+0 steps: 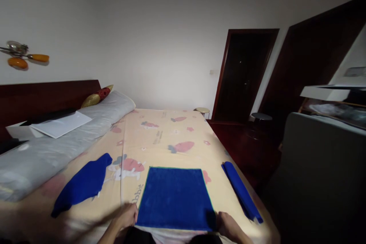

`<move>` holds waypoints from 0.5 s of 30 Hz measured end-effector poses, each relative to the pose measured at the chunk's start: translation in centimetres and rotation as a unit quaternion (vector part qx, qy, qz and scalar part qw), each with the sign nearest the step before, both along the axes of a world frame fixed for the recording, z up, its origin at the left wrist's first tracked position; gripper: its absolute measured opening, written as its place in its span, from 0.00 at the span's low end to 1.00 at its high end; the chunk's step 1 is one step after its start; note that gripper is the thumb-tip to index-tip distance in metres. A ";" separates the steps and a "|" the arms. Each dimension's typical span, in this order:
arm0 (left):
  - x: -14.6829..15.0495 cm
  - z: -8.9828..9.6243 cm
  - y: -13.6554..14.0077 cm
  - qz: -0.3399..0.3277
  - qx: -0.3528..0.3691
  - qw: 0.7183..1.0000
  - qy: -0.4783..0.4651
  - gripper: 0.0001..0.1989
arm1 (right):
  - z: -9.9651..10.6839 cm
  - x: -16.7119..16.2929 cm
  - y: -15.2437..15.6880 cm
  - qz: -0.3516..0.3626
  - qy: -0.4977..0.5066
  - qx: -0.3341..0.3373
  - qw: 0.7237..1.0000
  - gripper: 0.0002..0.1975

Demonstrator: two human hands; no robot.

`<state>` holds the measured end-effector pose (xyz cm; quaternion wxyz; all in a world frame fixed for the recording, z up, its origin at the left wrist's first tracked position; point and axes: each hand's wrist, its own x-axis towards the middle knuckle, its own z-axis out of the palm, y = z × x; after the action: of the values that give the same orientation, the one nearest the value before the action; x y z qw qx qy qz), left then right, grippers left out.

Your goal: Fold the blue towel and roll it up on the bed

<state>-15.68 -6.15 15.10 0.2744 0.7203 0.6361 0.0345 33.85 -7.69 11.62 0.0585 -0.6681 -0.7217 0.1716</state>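
The fingers of the left hand (128,214) are curled tight and pinch the near left corner of a blue towel (174,198) with green edging; those of the right hand (228,224), partly in shadow, are likewise closed at its near right corner. The towel lies flat between the two hands, its near edge stretched straight, at the near side of a bed (160,137). It is one of three blue cloths there: to its left lies a bunched blue cloth (82,187) with a small pale tag, and to its right, near the bed's right edge, a narrow rolled or folded blue cloth (241,190), a pale tag at its near end. The cream sheet is printed with pink carrots, white rabbits and small flowers. Along the left runs a long grey bolster of bedding (65,152), with one white panel (61,124) on it and one red-and-gold cushion (98,97) against the dark wooden headboard (48,95). Above, a wall lamp (20,55) shows two orange parts. Beyond the bed stands a pale wall; far right are a dark door (246,76), two round stools, one pale-topped (202,110) and one dark-topped (261,117), and a dark red floor (243,137).
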 end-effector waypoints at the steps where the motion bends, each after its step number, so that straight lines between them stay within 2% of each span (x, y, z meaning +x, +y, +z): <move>1: -0.1 -0.2 0.1 0.005 -0.019 1.000 -0.014 0.06 | 0.1 0.0 -0.1 -0.001 0.008 -0.005 1.000 0.13; 5: -0.5 -1.0 0.6 0.038 -0.073 0.994 -0.078 0.04 | 1.0 0.0 -0.2 -0.015 0.049 -0.016 0.999 0.12; 9: -1.3 -1.1 1.0 0.079 -0.086 0.983 -0.140 0.08 | 2.1 -0.1 0.2 -0.038 0.114 -0.032 0.992 0.10; 15: -1.8 -0.8 1.5 0.127 -0.094 0.970 -0.187 0.13 | 2.2 -0.1 0.5 -0.113 0.224 -0.083 0.964 0.09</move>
<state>-17.47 -4.69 14.33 0.4483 0.5850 0.6605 0.1430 33.78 -7.24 13.77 0.1822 -0.6925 -0.5930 0.3682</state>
